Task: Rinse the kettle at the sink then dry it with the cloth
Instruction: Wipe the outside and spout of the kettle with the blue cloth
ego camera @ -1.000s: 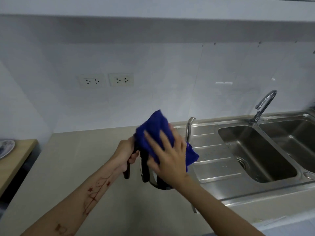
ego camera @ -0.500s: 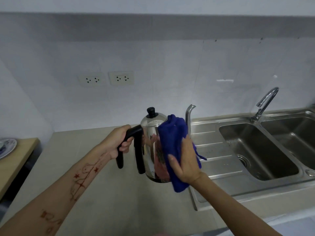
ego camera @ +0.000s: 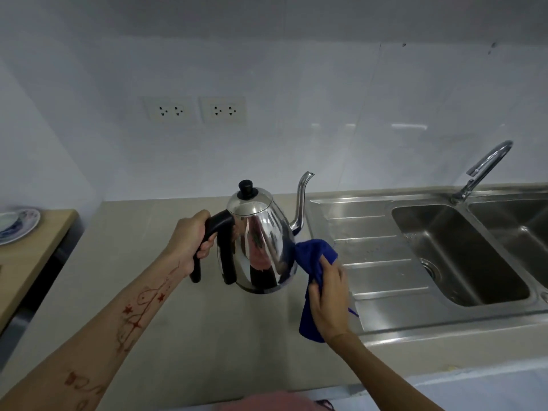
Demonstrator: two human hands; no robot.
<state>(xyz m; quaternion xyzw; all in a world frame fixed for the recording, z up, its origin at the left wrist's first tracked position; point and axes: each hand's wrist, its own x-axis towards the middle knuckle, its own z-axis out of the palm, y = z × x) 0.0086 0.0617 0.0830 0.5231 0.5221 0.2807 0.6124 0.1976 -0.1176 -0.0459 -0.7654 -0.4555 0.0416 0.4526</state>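
Note:
A shiny steel kettle (ego camera: 261, 238) with a black lid knob and a thin curved spout hangs upright above the beige counter. My left hand (ego camera: 189, 238) grips its black handle (ego camera: 218, 226). My right hand (ego camera: 329, 295) holds a blue cloth (ego camera: 314, 259) bunched against the kettle's lower right side. Part of the cloth dangles below my palm. The steel sink (ego camera: 456, 253) lies to the right, its tap (ego camera: 483, 170) at the back with no water running.
The ribbed draining board (ego camera: 370, 238) lies between kettle and sink basin. A second basin (ego camera: 516, 221) is at far right. Two wall sockets (ego camera: 195, 109) sit on the tiled wall. A wooden table with a plate (ego camera: 17, 225) stands at the left.
The kettle has turned upright and its spout now shows. My right hand slid the cloth from the kettle's top down its side to the lower right.

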